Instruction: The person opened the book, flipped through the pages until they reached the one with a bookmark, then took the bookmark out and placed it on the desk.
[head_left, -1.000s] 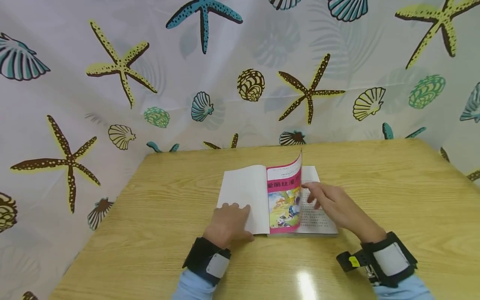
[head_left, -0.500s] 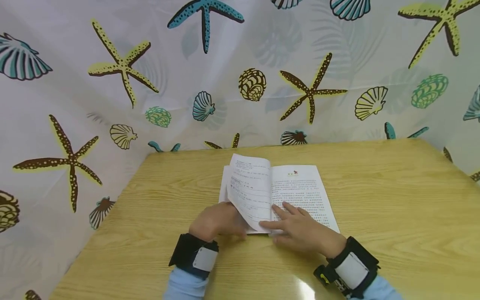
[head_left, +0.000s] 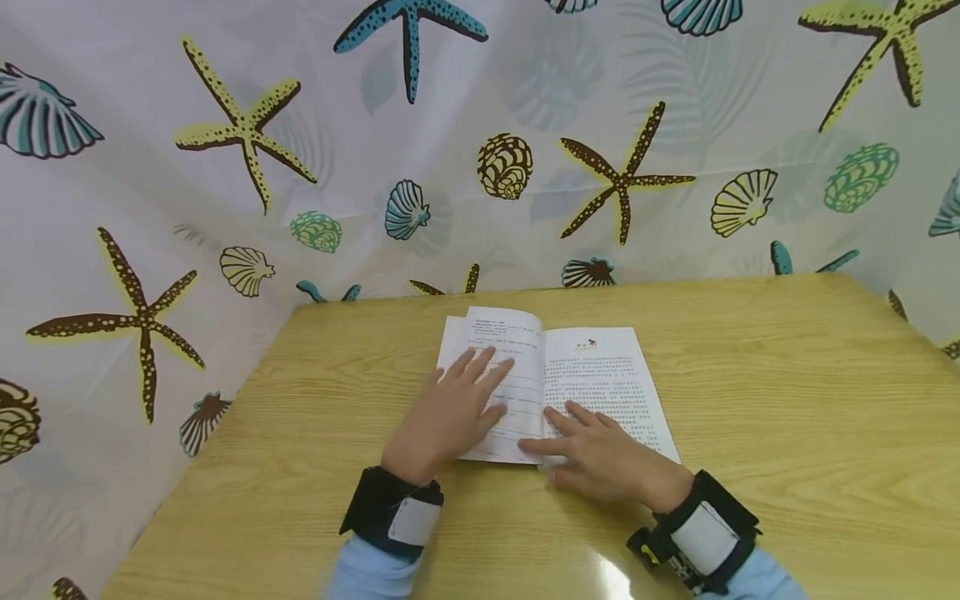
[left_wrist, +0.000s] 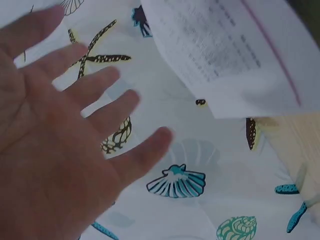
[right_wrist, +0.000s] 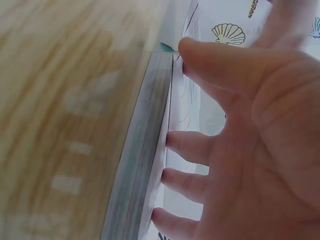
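An open book (head_left: 607, 367) lies on the wooden table, printed pages showing on both sides. Above its left page (head_left: 517, 392) is my left hand (head_left: 450, 408), fingers spread and straight. In the left wrist view a printed page (left_wrist: 215, 60) stands apart from the spread fingers of that hand (left_wrist: 65, 135). My right hand (head_left: 611, 462) rests near the lower middle of the book, fingertips on the right page. The right wrist view shows these fingertips touching the paper beside the thick page block (right_wrist: 137, 150). A blank sheet's edge (head_left: 448, 337) shows behind the left page.
The wooden table (head_left: 337, 392) extends on both sides of the book. Behind it hangs a white cloth (head_left: 337, 125) printed with starfish and shells. Both wrists carry black straps (head_left: 390, 512).
The pink-bordered illustrated page has been turned over to the left. My right hand moved from the right edge to the lower middle. My left hand came out from under the page to above it.
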